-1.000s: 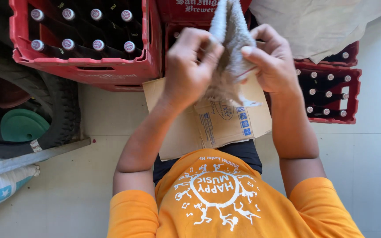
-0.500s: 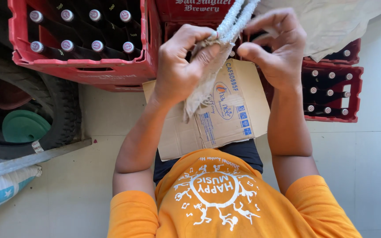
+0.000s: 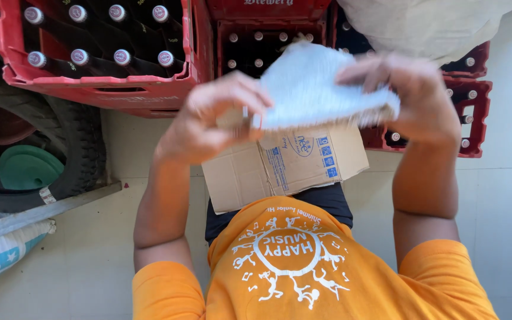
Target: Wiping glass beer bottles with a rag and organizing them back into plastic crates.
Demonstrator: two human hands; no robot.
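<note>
Blurred white woven cloth between 2 hands

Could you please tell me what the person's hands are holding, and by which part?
Both hands hold a pale bluish-white cloth: the left hand grips its left edge, the right hand its right edge. Motion blur hides the exact finger placement.

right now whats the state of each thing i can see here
white cloth: held up between both hands, spread, motion-blurred
left hand: gripping the cloth's left edge
right hand: gripping the cloth's right edge
cardboard sheet: flattened, lying on the lap
left red crate: full of capped dark bottles, tilted
right red crate: holds capped bottles, partly hidden
tyre: lying against the crate
green lid: inside the tyre
</note>
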